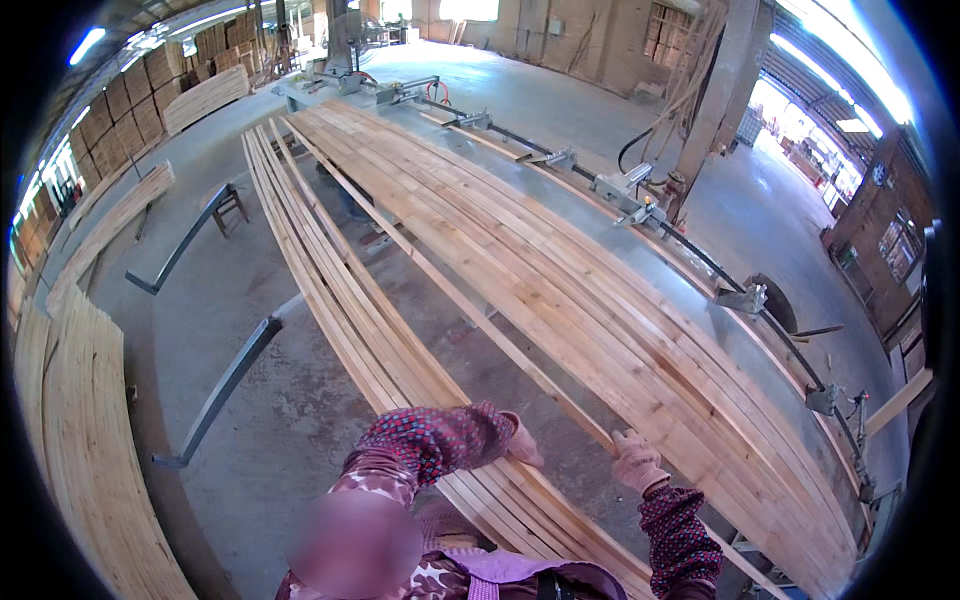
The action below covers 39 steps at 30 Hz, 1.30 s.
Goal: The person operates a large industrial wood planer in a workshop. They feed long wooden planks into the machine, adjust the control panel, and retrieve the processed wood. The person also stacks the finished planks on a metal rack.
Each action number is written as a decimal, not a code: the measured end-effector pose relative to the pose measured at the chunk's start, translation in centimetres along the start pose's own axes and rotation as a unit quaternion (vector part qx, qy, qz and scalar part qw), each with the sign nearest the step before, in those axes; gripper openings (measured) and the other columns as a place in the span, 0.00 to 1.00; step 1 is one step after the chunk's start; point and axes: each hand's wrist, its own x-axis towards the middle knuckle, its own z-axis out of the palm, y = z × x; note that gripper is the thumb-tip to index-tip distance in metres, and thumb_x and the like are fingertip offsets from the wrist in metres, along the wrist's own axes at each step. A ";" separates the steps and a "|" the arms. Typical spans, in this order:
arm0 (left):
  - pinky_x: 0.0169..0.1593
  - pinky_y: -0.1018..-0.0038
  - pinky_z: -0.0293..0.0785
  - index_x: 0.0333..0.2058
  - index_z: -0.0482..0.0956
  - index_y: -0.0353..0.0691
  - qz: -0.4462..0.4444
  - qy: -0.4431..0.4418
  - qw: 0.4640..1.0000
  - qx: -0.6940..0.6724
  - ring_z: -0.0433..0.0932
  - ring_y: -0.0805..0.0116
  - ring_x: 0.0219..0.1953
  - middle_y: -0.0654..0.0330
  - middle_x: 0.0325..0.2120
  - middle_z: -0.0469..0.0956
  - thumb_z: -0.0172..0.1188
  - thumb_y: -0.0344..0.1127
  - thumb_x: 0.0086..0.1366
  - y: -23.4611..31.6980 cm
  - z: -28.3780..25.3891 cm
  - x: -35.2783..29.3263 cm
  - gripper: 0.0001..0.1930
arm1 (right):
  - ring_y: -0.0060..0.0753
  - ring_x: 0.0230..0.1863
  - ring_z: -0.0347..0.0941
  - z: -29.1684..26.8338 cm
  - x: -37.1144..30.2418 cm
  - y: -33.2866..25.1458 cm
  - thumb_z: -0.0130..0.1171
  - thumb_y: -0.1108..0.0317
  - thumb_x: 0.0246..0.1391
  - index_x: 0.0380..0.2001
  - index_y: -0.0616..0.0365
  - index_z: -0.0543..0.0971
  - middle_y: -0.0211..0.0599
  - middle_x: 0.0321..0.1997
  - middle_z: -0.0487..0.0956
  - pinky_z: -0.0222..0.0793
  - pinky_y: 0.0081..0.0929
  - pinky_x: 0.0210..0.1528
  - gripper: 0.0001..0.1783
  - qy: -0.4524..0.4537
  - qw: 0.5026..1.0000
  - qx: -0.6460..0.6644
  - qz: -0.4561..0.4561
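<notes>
My right hand point(638, 460), in a pale pinkish glove, is closed around a single narrow wooden strip point(480, 318) that runs lengthwise beside a broad layer of boards. My left hand point(522, 440), gloved alike, reaches across to a group of long thin wooden strips point(345, 300). Its fingers are together and bend over the outer strip of that group; the fingertips are partly hidden. To the right, the layer of wooden boards point(520, 270) lies side by side on a long metal-topped table point(660, 290). A gap with floor below separates the group from the single strip.
Along the table's far side runs a row of metal clamps point(630, 195) on a dark bar. Steel support arms point(220, 390) stick out at left. Stacked timber point(90, 440) stands at far left, and a pillar point(725, 100) rises behind the table.
</notes>
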 end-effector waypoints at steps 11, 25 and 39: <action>0.57 0.69 0.70 0.55 0.76 0.36 0.109 0.081 0.796 -0.589 0.75 0.69 0.49 0.58 0.48 0.79 0.59 0.38 0.69 8.5 -1.0 -3.8 0.19 | 0.22 0.46 0.74 -1.4 -5.4 -3.5 0.64 0.61 0.58 0.53 0.56 0.80 0.28 0.43 0.82 0.70 0.23 0.50 0.21 -0.246 0.763 0.597 0.029; 0.47 0.47 0.72 0.45 0.82 0.46 -0.323 0.088 0.939 -0.079 0.81 0.51 0.48 0.55 0.41 0.82 0.38 0.62 0.71 8.2 -2.7 -1.9 0.30 | 0.49 0.54 0.76 1.3 -2.0 0.9 0.68 0.43 0.49 0.60 0.63 0.72 0.50 0.53 0.79 0.72 0.36 0.56 0.43 0.144 0.971 0.187 -0.032; 0.71 0.52 0.50 0.60 0.72 0.44 -0.238 0.558 0.779 0.157 0.64 0.48 0.67 0.46 0.62 0.68 0.47 0.68 0.64 7.2 1.4 -2.1 0.38 | 0.42 0.49 0.77 -0.2 -4.3 -2.9 0.59 0.49 0.58 0.46 0.58 0.79 0.38 0.48 0.81 0.74 0.36 0.48 0.23 -0.200 0.893 0.399 -0.053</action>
